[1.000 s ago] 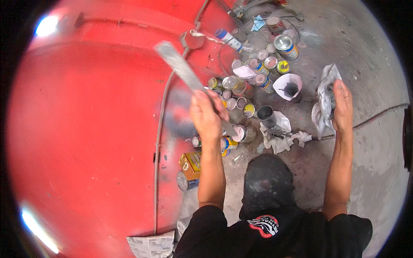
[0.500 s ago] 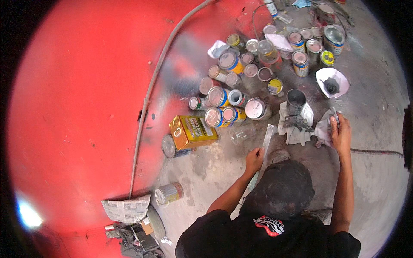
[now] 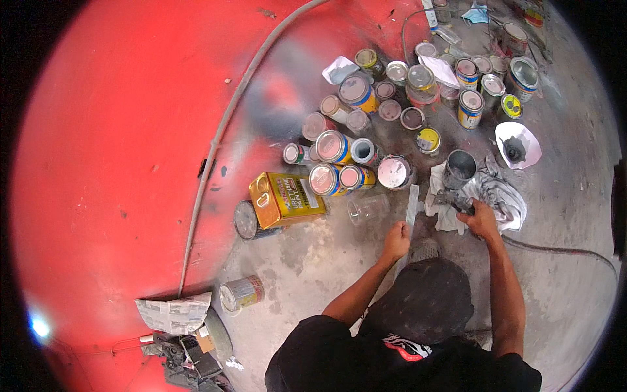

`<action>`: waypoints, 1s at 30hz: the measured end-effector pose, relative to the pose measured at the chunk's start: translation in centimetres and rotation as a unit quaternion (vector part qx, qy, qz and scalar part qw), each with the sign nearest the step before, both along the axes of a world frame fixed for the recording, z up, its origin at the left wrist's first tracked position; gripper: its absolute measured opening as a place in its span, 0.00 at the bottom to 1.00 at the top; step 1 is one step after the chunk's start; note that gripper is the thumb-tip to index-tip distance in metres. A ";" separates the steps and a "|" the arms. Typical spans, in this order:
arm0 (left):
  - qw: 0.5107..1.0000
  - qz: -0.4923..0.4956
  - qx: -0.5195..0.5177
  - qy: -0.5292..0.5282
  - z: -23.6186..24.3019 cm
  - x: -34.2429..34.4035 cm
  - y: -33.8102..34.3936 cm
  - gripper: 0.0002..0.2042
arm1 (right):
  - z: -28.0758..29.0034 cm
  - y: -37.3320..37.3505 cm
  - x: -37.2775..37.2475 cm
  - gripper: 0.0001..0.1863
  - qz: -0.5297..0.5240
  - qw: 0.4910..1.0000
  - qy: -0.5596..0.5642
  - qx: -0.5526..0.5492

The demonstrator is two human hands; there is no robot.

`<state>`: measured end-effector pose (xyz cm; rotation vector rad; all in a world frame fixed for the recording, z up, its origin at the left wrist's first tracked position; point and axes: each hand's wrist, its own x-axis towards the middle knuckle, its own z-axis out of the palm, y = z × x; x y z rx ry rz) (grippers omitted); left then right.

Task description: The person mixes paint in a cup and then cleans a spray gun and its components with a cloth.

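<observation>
Neither my left hand nor my right hand shows. A co-worker in a black cap (image 3: pixel 421 294) and black shirt (image 3: pixel 392 366) crouches directly before me, back toward me. That person's left hand (image 3: pixel 396 242) is closed round a long flat pale stick (image 3: pixel 413 204), tilted upward. The co-worker's right hand (image 3: pixel 482 219) is at a grey-smeared dark cloth (image 3: pixel 450 197), fingers bent; what lies inside them is partly hidden. Just beyond stands a grey-coated open cup (image 3: pixel 460 166) on stained white rags (image 3: pixel 506 201). A clear plastic cup (image 3: pixel 367 209) lies left of the stick.
Many paint cans (image 3: pixel 334 147) crowd the concrete floor ahead. A yellow rectangular tin (image 3: pixel 287 199) stands left of them. A white paper cone (image 3: pixel 518 145) with dark residue sits at right. A hose (image 3: pixel 562 249) crosses there. Red surface (image 3: pixel 117 163) fills the left; a tin (image 3: pixel 241 294) lies nearby.
The co-worker's right hand has moved left from the rag's outer side to near the cup. White cloth now spreads farther right. The stick stays in the co-worker's left hand. My view has shifted slightly.
</observation>
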<state>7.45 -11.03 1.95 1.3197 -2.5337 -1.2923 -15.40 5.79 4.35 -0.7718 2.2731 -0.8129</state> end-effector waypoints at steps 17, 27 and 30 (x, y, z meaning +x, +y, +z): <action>0.989 -0.093 0.018 0.111 1.3 -8.3 0.9 0.16 | 9.9 3.6 2.9 0.25 -0.121 0.990 -0.062 -0.049; 0.992 -0.086 0.012 0.094 -3.1 -14.7 -1.3 0.18 | 7.0 5.5 1.1 0.22 -0.110 0.989 -0.066 -0.074; 0.985 -0.117 0.058 0.112 -2.1 -13.8 -1.3 0.16 | 3.1 4.5 2.4 0.26 -0.050 0.997 -0.036 0.037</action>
